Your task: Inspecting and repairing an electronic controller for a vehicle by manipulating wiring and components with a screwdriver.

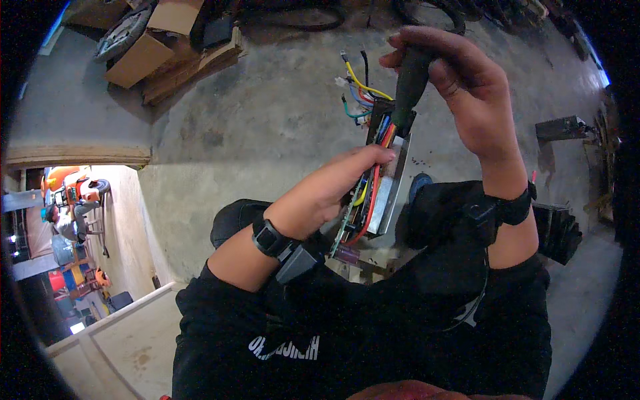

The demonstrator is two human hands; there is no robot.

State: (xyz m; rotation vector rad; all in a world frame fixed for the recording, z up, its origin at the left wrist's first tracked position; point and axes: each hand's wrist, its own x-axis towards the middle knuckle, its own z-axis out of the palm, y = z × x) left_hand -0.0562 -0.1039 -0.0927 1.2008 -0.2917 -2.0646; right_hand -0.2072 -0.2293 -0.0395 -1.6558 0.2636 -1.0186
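My left hand (347,177) is closed around an opened electronic controller (385,203), a circuit board with a silvery metal heat sink along one side. Red and yellow wires run down its middle. From its far end stick out loose leads (360,87) in yellow, black, blue, red and green. My right hand (477,87) grips a screwdriver (413,77) by its dark tapered handle, with fingers over the top and thumb along the side. The handle slants down to the controller's far end, where its tip is hidden. A purplish cylinder (348,255) shows at the near end.
Cardboard boxes (150,53) lie on the concrete floor (220,127) at the far left. A dark metal block (562,128) lies at right, with a black finned object (559,230) nearer. Small dark bits (420,161) dot the floor. An orange machine (73,187) shows through a doorway at left.
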